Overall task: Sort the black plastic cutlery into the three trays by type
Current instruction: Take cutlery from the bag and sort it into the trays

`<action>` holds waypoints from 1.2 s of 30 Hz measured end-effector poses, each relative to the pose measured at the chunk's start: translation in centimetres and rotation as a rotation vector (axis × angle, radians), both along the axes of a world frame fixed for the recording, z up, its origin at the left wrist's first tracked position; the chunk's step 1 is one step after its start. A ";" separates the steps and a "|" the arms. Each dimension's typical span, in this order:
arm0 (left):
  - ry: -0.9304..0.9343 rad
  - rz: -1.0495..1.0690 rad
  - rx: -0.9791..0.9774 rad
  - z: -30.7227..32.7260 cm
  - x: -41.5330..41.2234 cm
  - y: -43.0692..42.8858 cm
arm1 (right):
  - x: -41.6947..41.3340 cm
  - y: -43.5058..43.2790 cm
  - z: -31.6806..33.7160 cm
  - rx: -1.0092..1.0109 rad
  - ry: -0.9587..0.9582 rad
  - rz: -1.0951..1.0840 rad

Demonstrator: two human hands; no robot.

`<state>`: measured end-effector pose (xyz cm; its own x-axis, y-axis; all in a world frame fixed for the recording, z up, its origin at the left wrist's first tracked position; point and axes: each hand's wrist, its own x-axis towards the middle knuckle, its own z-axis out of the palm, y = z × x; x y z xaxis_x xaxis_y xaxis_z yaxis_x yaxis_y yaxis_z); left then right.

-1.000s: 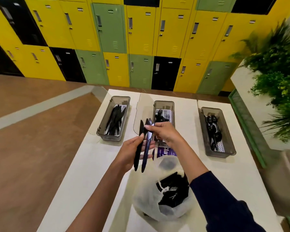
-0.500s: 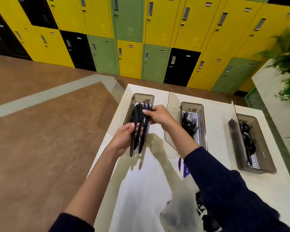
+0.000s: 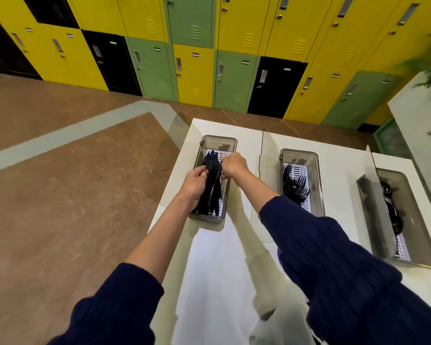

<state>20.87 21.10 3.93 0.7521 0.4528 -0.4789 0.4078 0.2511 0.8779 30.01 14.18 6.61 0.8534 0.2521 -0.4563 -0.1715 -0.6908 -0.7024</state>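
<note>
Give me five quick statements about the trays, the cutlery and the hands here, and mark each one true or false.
1. Both hands are over the left tray. True.
2. The middle tray holds spoons. False: it holds forks.
3. The left hand and the right hand both have a grip on the knives at that tray. True.
4. The right tray is bare. False: dark cutlery lies in it, too small to tell the type.
5. The three trays sit on the brown floor. False: they sit on the white table.
</note>
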 end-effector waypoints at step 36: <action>0.493 -1.278 0.956 0.4 -15.2 -25.8 | -16.3 -32.1 -0.4 -0.524 0.110 0.663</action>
<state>5.70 -4.74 4.32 0.7145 -0.0433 -0.6983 0.1790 -0.9535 0.2423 13.70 -17.96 6.24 0.5477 0.4171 -0.7253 0.3347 -0.9037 -0.2669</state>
